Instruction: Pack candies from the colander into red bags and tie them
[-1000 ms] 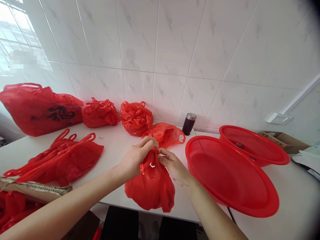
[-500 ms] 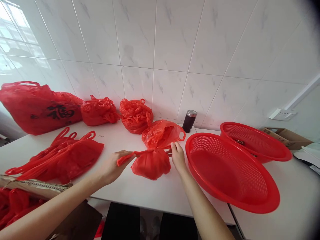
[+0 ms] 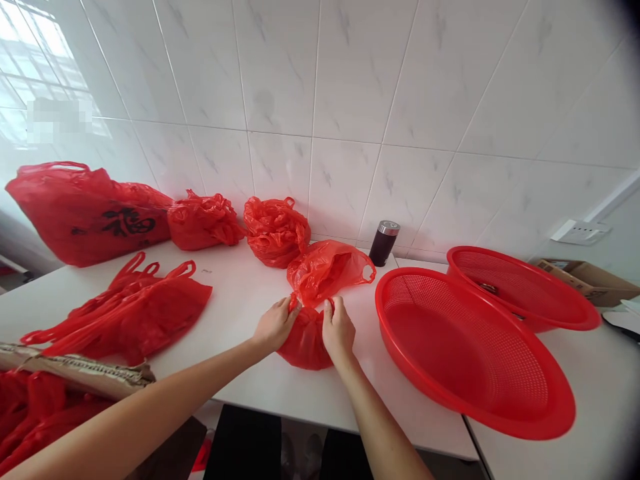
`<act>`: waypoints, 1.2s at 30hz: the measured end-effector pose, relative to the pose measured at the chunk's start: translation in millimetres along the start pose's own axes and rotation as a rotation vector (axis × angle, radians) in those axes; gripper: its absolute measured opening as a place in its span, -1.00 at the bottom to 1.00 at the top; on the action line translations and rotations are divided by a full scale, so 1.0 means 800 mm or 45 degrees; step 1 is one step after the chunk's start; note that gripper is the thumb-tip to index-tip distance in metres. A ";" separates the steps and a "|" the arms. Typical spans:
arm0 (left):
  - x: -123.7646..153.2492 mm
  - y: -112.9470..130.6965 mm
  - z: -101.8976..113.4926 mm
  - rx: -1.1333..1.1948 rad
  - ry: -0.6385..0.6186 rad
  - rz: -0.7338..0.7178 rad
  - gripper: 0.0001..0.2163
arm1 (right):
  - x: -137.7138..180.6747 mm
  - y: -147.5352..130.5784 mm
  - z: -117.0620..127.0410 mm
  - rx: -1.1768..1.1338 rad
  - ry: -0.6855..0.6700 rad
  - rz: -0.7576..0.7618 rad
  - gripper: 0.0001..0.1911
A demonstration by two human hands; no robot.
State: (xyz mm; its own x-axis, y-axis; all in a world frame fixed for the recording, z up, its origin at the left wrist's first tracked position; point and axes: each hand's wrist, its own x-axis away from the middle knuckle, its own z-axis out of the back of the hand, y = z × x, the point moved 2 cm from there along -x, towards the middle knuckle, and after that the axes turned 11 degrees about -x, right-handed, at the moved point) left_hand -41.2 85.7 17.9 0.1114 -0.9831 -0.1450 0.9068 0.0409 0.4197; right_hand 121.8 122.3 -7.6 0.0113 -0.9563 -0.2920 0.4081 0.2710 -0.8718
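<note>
Pinching its upper ends, left fingers (image 3: 283, 316) and right fingers (image 3: 339, 319) flank the red bag (image 3: 305, 341).

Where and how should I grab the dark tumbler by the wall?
Best around the dark tumbler, just under its silver lid, probably coming from above: it's a narrow standing cylinder with the wall behind, and the open red bag and nearer red basket lie close to its base.

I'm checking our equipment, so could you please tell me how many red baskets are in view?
2. The near basket is to the right of the right hand; the far basket is behind the near one, partly hidden. Others nested underneath would not show.
</note>
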 end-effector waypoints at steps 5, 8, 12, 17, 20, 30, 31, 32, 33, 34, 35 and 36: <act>-0.022 0.004 -0.022 -0.219 -0.053 0.000 -0.59 | -0.012 0.013 0.003 0.280 -0.076 0.098 -0.69; -0.037 -0.006 -0.027 -0.333 -0.077 0.047 -0.56 | -0.033 0.028 0.013 0.340 -0.073 0.056 -0.70; -0.054 -0.024 -0.038 -0.446 -0.149 0.125 -0.50 | -0.050 0.055 0.015 0.437 -0.084 -0.022 -0.74; -0.066 -0.037 -0.059 -0.562 -0.202 0.159 -0.58 | -0.049 0.078 0.004 0.560 -0.112 -0.031 -0.72; -0.067 -0.039 -0.068 -0.601 -0.196 0.147 -0.63 | -0.049 0.083 -0.001 0.613 -0.122 -0.035 -0.70; -0.046 -0.038 -0.069 -0.595 -0.002 0.199 -0.68 | -0.047 0.077 0.006 0.616 -0.014 -0.176 -0.73; -0.043 -0.039 -0.068 -0.587 0.016 0.225 -0.67 | -0.046 0.077 0.007 0.599 0.007 -0.187 -0.73; -0.040 -0.040 -0.066 -0.577 0.031 0.258 -0.67 | -0.046 0.077 0.008 0.579 0.029 -0.200 -0.74; -0.036 -0.042 -0.065 -0.566 0.043 0.295 -0.66 | -0.046 0.077 0.009 0.555 0.053 -0.217 -0.74; -0.032 -0.044 -0.063 -0.553 0.052 0.333 -0.66 | -0.046 0.077 0.010 0.527 0.077 -0.235 -0.74; -0.029 -0.045 -0.061 -0.537 0.059 0.371 -0.66 | -0.047 0.078 0.011 0.496 0.101 -0.255 -0.73; -0.025 -0.047 -0.060 -0.516 0.065 0.407 -0.65 | -0.047 0.078 0.012 0.461 0.125 -0.274 -0.73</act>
State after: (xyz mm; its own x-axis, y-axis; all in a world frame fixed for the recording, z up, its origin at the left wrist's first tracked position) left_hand -58.3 112.4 -38.2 0.4194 -0.9006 -0.1140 0.9076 0.4138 0.0707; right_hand 155.4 174.4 -47.2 -0.1889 -0.9671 -0.1702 0.6856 -0.0058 -0.7280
